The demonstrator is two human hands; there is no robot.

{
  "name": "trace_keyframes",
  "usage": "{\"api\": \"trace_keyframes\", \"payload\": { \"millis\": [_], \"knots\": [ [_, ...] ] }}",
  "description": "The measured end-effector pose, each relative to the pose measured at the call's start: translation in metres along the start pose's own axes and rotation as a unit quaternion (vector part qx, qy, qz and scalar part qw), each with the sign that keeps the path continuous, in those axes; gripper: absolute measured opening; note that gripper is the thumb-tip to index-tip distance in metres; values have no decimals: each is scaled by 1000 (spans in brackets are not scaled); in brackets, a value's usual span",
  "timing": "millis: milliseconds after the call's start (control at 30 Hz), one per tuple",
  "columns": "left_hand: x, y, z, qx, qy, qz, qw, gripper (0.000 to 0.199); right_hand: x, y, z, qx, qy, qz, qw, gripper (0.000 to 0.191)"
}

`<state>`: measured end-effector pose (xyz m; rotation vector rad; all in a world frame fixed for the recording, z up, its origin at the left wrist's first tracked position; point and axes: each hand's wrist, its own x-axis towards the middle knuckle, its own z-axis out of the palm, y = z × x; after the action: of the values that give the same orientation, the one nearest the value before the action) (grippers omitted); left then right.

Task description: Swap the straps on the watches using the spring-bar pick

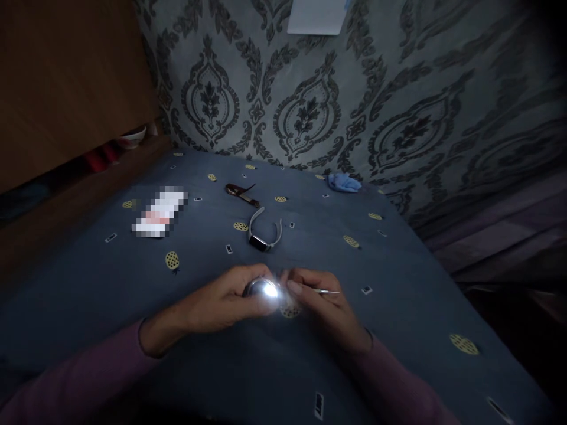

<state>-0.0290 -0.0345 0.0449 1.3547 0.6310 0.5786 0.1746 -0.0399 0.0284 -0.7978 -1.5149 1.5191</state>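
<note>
My left hand (230,301) is closed around a round watch (256,287) with a dark rim, its face partly washed out by a bright white glare. Pinched in my right hand (325,301) is a thin pale stick (326,291), one narrow end poking out to the right. The fingertips of the right hand are blurred and sit close beside the watch; whether they touch it I cannot tell. Just beyond the hands lies a smartwatch (259,242) with a light grey strap. Behind it rests a brown leather-strapped watch (241,193).
A blue cloth (344,182) lies crumpled at the table's far right. To the left is a blurred-out white and pink item (160,213). The blue pineapple-print tablecloth (212,366) reaches a patterned wall (305,112). A wooden cabinet (71,77) with a bowl (132,139) borders the left.
</note>
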Motion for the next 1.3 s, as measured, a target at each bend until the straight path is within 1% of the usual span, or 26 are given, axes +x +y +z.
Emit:
{"api": "trace_keyframes", "payload": {
  "millis": [67,200,333,467,567,700,800,867,967,1067,1167,1233,1300],
  "knots": [
    [0,0,-1,3,1,-5,1000,21,1,-1,-1,-5,-8,10,1000,35],
    [-2,0,1,36,13,-19,999,21,1,0,-5,2,-18,41,999,37],
    [-5,-1,7,55,41,-6,998,17,0,3,-6,27,-14,70,997,34],
    [-5,-3,12,91,71,16,993,15,1,2,-5,17,-5,69,997,32],
    [-4,-4,13,127,88,30,988,16,2,-1,-4,-2,0,64,998,34],
    [-5,-4,13,198,99,42,974,14,2,-3,-3,-18,0,52,998,37],
    [-7,-3,12,245,101,49,963,13,3,-1,-3,-19,3,65,998,38],
    [-7,-2,12,257,102,53,960,13,3,-1,-3,-17,4,70,997,38],
    [-6,-2,11,226,95,46,968,14,2,-2,-2,-27,3,57,998,37],
    [-3,-2,11,134,82,27,987,17,1,-4,-2,-52,-1,35,998,39],
    [0,-5,11,58,71,2,996,17,-2,-5,-1,-62,-14,25,998,41],
    [1,-7,10,33,63,-4,997,17,-2,-5,-1,-61,-14,31,998,40],
    [1,-8,10,33,65,-5,997,18,-2,-3,0,-55,-3,41,998,41]
  ]
}}
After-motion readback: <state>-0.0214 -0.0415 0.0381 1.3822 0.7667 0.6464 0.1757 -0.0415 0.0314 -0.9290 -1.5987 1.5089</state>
